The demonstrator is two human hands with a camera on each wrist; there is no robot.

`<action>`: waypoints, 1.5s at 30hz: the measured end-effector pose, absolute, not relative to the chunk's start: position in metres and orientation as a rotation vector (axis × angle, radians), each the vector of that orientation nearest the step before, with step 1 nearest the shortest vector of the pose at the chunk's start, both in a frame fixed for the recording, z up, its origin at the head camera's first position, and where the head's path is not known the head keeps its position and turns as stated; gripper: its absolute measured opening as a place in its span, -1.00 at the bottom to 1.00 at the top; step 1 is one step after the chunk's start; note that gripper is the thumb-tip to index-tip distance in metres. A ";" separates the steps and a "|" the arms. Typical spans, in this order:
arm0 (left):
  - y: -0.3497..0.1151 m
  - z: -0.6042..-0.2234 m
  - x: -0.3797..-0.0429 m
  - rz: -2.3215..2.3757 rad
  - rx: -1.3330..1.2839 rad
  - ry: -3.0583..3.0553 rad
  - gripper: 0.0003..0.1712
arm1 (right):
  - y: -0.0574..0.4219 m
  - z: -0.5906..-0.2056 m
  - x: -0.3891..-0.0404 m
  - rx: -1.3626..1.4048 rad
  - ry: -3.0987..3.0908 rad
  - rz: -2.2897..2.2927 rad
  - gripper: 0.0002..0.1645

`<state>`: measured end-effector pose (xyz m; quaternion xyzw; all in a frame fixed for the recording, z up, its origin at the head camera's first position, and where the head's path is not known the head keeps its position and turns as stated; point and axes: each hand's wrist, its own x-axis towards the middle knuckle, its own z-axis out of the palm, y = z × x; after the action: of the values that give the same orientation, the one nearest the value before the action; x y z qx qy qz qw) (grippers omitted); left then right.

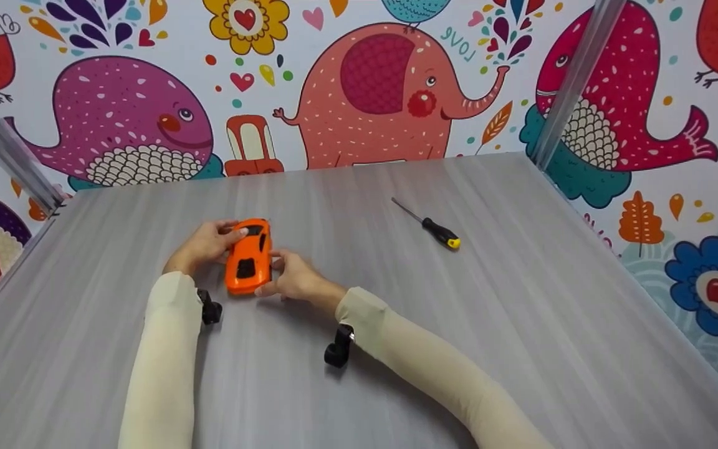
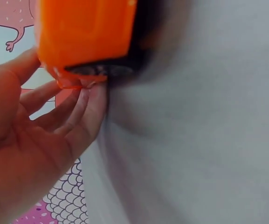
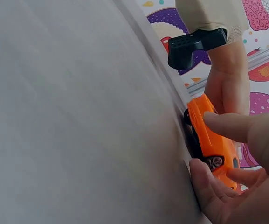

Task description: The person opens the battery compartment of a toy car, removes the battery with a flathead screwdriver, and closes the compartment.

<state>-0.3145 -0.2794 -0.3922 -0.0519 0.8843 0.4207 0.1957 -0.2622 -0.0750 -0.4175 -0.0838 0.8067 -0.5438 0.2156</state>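
An orange toy car (image 1: pixel 248 248) with dark windows sits at the table's left middle, its length running away from me. My left hand (image 1: pixel 204 243) holds the far left part, thumb on top by a window. In the left wrist view, the left fingers (image 2: pixel 85 109) reach the lower edge of the car (image 2: pixel 87 32). At the near right corner, my right hand (image 1: pixel 296 276) grips the car with its thumb at the near end and fingers along the right side. The right wrist view shows the right thumb (image 3: pixel 227 126) against the orange body (image 3: pixel 211 135), close to a wheel.
A screwdriver (image 1: pixel 439 233) with a black and yellow handle lies to the right, its shaft pointing away left. The grey table (image 1: pixel 521 324) meets printed walls at the back and sides. Black wrist cameras (image 1: pixel 336 349) hang under both sleeves.
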 end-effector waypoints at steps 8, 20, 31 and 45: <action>-0.278 -0.392 -0.310 1.272 -0.131 2.417 -0.13 | -0.078 -0.417 -0.260 -0.135 2.224 -1.588 -0.03; -0.282 -0.400 -0.306 1.520 -0.217 2.336 -0.05 | -0.066 -0.413 -0.261 -0.221 2.194 -1.634 -0.02; -0.274 -0.398 -0.300 1.719 -0.290 2.292 -0.18 | -0.042 -0.412 -0.263 -0.308 2.117 -1.699 -0.03; -0.256 -0.393 -0.286 1.976 -0.325 2.209 -0.29 | -0.006 -0.407 -0.267 -0.425 2.085 -1.773 -0.16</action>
<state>-0.2857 -0.2561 -0.3930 -0.1087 0.7385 0.6606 0.0799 -0.2669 -0.0060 -0.4066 -0.1508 0.7399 -0.6290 0.1849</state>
